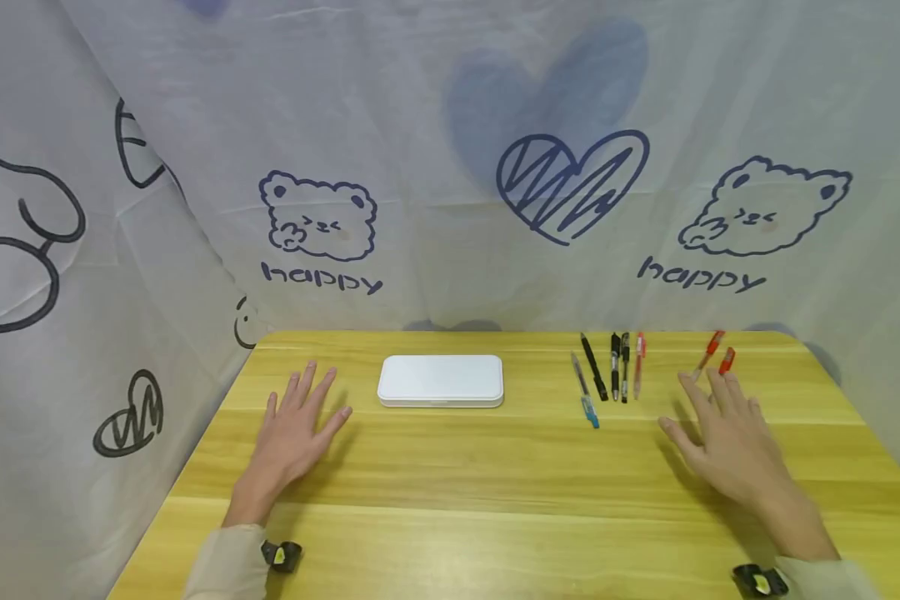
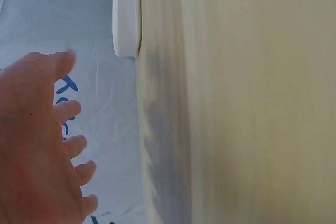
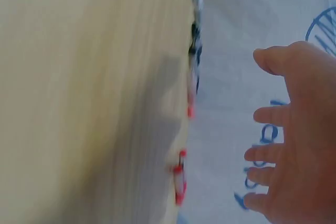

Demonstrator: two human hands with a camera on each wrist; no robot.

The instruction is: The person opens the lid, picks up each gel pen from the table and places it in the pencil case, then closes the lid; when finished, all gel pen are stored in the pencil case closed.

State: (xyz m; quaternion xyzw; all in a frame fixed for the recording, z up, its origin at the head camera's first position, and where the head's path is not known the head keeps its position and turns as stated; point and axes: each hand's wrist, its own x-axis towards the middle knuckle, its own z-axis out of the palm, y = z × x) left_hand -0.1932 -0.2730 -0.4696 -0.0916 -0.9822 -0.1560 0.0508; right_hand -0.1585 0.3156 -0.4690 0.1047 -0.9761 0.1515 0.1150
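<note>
My left hand [image 1: 292, 437], fingers spread and holding nothing, is over the table left of a closed white case [image 1: 440, 381]. In the left wrist view the hand [image 2: 39, 140] hovers off the surface, with the end of the case [image 2: 127, 17] above it. My right hand [image 1: 735, 446], also spread and empty, is over the right side, its fingertips partly covering two red-capped pens [image 1: 711, 343]. The right wrist view shows this hand [image 3: 299, 135] apart from the red pens [image 3: 179, 182].
Between case and right hand lie a blue-ended pen [image 1: 585, 396], several black pens [image 1: 593, 367] and a pink-red pen [image 1: 640, 367]. The wooden table [image 1: 450, 475] meets a white printed cloth [image 1: 435, 125] behind; cloth also hangs at the left.
</note>
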